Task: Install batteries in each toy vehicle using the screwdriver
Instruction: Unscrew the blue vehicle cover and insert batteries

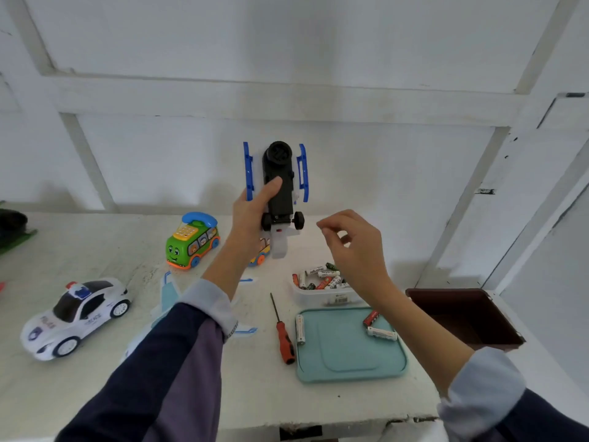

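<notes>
Police car [75,317] reads "POLICE", batts [320,277] "Heytoright"

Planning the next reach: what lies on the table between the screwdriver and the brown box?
In the head view, the teal tray fills that stretch between screwdriver and brown box, carrying three loose batteries.

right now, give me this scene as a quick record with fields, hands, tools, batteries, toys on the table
left hand: left hand holds the blue and white toy vehicle up, underside facing the camera
right hand: right hand raised beside it, fingers loosely curled, nothing seen in it
tool: screwdriver lies on the table, left of the teal tray
batteries: three on the tray; more in the clear tub
other toys: police car, green bus
other: brown box at right
</notes>
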`<state>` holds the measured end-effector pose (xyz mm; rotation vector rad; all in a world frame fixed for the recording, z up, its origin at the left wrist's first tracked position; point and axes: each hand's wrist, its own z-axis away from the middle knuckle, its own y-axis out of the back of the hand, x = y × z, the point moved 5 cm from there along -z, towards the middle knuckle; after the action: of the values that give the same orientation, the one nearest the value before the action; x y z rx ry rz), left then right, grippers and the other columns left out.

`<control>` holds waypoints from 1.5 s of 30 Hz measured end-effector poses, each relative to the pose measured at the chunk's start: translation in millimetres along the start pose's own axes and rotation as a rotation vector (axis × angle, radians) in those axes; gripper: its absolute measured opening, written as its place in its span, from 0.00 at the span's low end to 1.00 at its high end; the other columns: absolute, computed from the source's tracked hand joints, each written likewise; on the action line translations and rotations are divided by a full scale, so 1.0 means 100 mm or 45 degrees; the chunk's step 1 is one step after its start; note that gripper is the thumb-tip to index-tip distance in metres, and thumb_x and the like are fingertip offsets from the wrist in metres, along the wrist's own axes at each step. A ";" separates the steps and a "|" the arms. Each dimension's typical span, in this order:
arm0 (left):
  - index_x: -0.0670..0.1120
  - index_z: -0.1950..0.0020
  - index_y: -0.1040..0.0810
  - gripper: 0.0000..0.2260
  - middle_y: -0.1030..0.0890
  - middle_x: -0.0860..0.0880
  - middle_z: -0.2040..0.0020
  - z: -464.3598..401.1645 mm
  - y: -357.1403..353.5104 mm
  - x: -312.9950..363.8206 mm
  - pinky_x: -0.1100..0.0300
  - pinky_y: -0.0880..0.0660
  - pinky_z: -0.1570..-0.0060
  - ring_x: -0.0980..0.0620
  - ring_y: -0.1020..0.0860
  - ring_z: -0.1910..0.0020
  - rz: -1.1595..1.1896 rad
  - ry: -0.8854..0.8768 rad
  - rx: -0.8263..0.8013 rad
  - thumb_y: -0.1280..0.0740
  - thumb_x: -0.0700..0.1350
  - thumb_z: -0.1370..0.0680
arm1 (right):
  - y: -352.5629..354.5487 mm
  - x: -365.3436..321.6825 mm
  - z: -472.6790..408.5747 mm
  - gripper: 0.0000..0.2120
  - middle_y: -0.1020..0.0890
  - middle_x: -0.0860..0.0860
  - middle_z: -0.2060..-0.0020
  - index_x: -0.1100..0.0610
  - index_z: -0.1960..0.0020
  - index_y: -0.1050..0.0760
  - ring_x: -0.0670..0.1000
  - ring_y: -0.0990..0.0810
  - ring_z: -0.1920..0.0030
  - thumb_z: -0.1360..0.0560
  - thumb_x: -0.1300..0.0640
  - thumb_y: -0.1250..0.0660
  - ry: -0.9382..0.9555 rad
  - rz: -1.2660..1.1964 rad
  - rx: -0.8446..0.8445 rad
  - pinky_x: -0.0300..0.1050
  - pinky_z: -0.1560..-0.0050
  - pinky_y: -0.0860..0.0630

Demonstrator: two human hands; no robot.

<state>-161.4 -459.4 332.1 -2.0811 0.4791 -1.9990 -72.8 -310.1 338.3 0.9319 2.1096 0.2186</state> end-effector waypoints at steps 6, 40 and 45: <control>0.44 0.46 0.23 0.10 0.16 0.51 0.66 0.04 0.47 0.31 0.59 0.20 0.66 0.54 0.17 0.66 -0.042 -0.078 0.129 0.31 0.46 0.24 | -0.60 -0.01 0.15 0.07 0.19 0.53 0.64 0.60 0.54 0.23 0.47 0.21 0.70 0.23 0.57 0.38 -0.400 0.217 -0.633 0.45 0.64 0.23; 0.48 0.46 0.23 0.10 0.17 0.45 0.54 0.02 0.78 0.19 0.53 0.18 0.58 0.46 0.17 0.56 -0.189 -0.130 0.185 0.28 0.44 0.26 | -0.13 -0.04 -0.16 0.10 0.23 0.52 0.65 0.57 0.58 0.33 0.49 0.25 0.70 0.22 0.53 0.38 -0.444 0.192 -0.819 0.39 0.69 0.29; 0.46 0.41 0.25 0.14 0.18 0.48 0.57 0.02 0.62 0.13 0.61 0.20 0.65 0.56 0.18 0.64 -0.192 -0.113 0.180 0.29 0.45 0.26 | 0.14 -0.18 -0.17 0.01 0.22 0.46 0.65 0.54 0.56 0.24 0.42 0.28 0.72 0.25 0.58 0.32 -0.134 -0.028 -0.489 0.36 0.67 0.28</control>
<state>-164.4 -521.8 320.5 -2.1637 0.1637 -1.9463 -70.2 -310.1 366.1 0.6747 1.8903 0.5308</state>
